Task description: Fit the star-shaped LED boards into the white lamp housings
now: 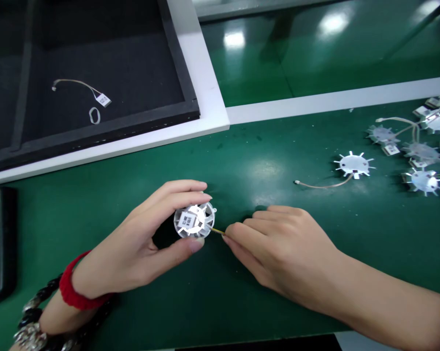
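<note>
My left hand holds a round, finned metal disc between fingers and thumb, with a white printed label on its face. A thin wire comes out of the disc's right side. My right hand pinches that wire between thumb and forefinger, close to the disc. Several similar finned discs, some with wires and tags, lie at the right of the green mat. The nearest is a bare disc, with a loose wire to its left.
A black foam-lined tray with a white frame lies at the upper left, holding a tagged wire and a small ring. Green matting covers the bench. A dark object stands at the left edge.
</note>
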`<state>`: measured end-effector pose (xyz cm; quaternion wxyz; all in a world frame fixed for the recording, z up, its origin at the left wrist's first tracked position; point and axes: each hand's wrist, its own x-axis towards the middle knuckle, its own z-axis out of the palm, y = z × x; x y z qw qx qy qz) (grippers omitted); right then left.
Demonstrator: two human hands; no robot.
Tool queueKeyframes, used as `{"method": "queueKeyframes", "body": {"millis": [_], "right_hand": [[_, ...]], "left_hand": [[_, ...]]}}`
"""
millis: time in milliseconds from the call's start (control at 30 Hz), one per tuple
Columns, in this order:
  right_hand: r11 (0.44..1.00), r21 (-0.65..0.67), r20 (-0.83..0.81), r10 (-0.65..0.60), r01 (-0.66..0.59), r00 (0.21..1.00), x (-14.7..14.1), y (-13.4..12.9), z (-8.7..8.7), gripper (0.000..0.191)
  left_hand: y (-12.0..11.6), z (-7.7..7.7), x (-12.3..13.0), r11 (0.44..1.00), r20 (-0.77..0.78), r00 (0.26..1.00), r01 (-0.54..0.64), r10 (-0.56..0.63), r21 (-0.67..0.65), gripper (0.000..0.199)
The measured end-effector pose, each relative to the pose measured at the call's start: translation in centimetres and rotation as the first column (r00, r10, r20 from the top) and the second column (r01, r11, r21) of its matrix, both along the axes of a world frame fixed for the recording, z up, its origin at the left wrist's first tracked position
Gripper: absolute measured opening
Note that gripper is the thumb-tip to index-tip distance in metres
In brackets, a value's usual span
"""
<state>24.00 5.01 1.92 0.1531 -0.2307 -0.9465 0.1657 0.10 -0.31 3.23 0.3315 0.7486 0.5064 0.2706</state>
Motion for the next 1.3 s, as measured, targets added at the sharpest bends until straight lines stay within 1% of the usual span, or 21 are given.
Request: {"method": "queueKeyframes", "body": {"millis": [133, 433, 667, 800, 900, 1133, 1300], "right_hand": [[1.0, 0.005, -0.012, -0.006, 0.006, 1.0, -0.1, 0.1, -0.2, 0.032], [1.0, -0.012, -0.003, -0.001, 0.001, 1.0, 0.0, 0.3, -0.2, 0.03], [1.0, -0.023, 0.002, 0.009, -0.009, 1.0, 0.0, 0.5, -0.1, 0.029], [0.999, -0.032, -0.006, 0.007, -0.007, 1.0, 0.1, 0.7, -0.1, 0.023], [0.999, -0.037, 0.0, 0.006, -0.006, 1.0, 0.1, 0.6, -0.1, 0.022], [0.999, -0.039, 0.028, 0.011, -0.01, 1.0, 0.2, 0.6, -0.1, 0.022], [0.999, -0.033, 0.026, 0.009, -0.008, 1.0, 0.2, 0.7, 0.0, 0.02]], "left_hand": [[0.1, -0.1, 0.1, 1.0, -0.058, 0.998, 0.006, -0.007, -0.005, 0.027], [-0.1, -0.1, 0.4, 0.997, -0.066, 0.996, -0.068, 0.065, -0.046, 0.023], [0.2, 0.1, -0.2, 0.999, -0.034, 0.999, -0.035, 0.035, 0.011, 0.028], [0.4, 0.6, -0.6, 0.995, -0.052, 0.996, -0.07, 0.074, 0.076, 0.013], [0.5, 0.6, -0.7, 0.992, -0.052, 0.996, -0.064, 0.07, 0.113, 0.01], [0.6, 0.2, -1.0, 0.999, 0.003, 0.999, -0.039, 0.039, 0.035, 0.009], [0.5, 0.1, -1.0, 0.998, -0.005, 0.999, -0.038, 0.038, 0.043, 0.011]]}}
